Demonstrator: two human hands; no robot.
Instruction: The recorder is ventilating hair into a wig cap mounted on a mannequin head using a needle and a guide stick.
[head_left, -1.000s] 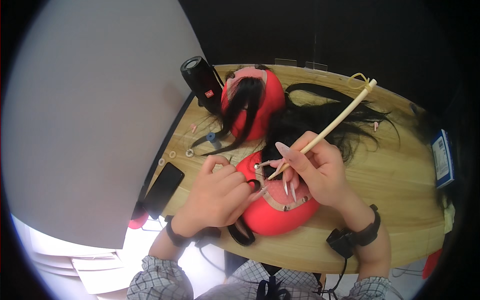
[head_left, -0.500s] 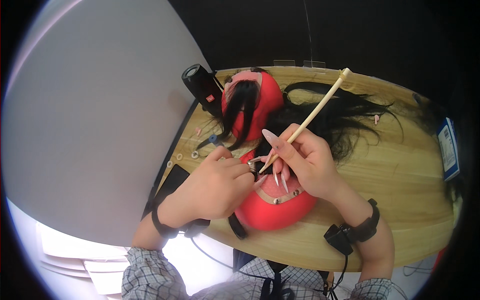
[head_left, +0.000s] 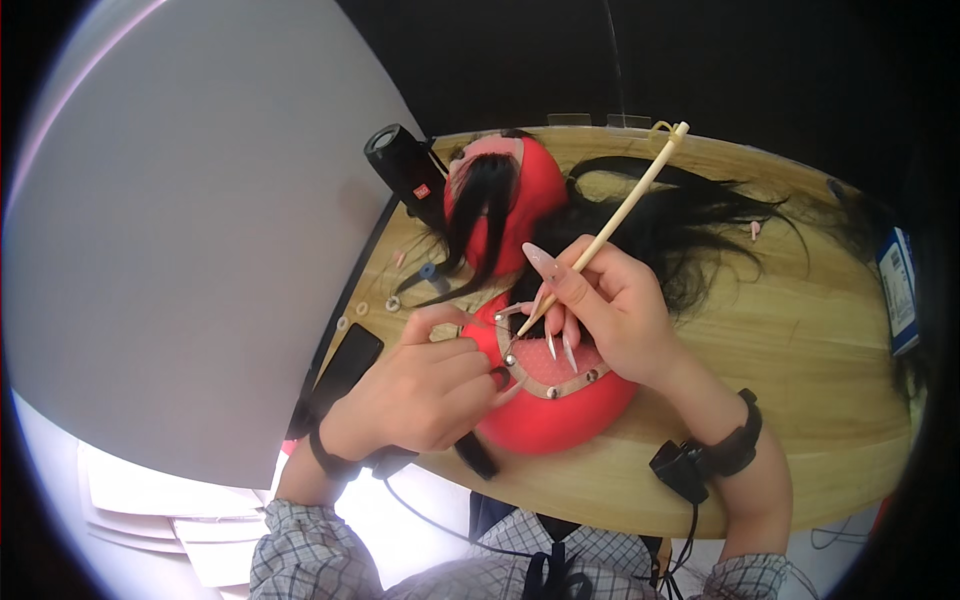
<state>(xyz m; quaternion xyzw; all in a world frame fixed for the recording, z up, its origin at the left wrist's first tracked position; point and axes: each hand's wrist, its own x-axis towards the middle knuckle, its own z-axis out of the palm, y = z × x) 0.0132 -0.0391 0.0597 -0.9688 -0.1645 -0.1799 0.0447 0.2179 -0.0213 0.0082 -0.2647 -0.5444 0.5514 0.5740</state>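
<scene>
A slim, pale wooden stick [head_left: 625, 210] slants through my right hand [head_left: 615, 305], held like a pen. Its tapered tip points down at a pink mesh patch [head_left: 545, 365], edged in beige and fixed with round-headed pins on a red head form [head_left: 550, 430]. Dark hair lies by the patch under my right fingers. My left hand [head_left: 430, 385] rests at the left rim of the patch, fingers curled, index finger bent toward the stick's tip. A dark band circles one left finger. Fine dark lines show near the tip; what the left fingers grip is too small to make out.
Behind stands a second red head form [head_left: 535, 190] with black hair. A black cylindrical speaker [head_left: 400, 170] stands left of it; long black hair [head_left: 680, 215] spreads to the right. Small rings [head_left: 361, 308] and a dark flat object [head_left: 350, 360] lie left; a blue-white box [head_left: 898, 290] stands right.
My left hand has drawn back left and slightly down from the stick's tip, uncovering the patch's left edge and pins. The stick has become a little steeper and shifted slightly left.
</scene>
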